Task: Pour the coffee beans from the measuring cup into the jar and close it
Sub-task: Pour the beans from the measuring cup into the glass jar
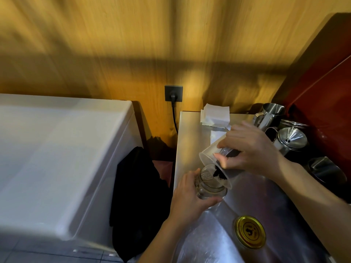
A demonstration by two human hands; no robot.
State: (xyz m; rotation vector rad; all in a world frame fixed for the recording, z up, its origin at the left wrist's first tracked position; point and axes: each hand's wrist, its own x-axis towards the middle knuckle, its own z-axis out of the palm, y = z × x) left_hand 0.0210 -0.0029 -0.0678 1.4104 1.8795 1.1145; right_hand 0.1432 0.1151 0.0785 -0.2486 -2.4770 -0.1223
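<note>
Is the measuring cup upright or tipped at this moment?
Tipped. The right hand holds the measuring cup tilted, mouth down over the open jar, with the coffee beans sliding toward its rim.

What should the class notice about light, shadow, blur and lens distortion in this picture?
Head view: warm light and broad soft shadows on the wooden wall; glare on the steel counter; motion blur softens the white appliance; wide-angle bending at the edges; the measuring cup and jar stay fairly sharp.
</note>
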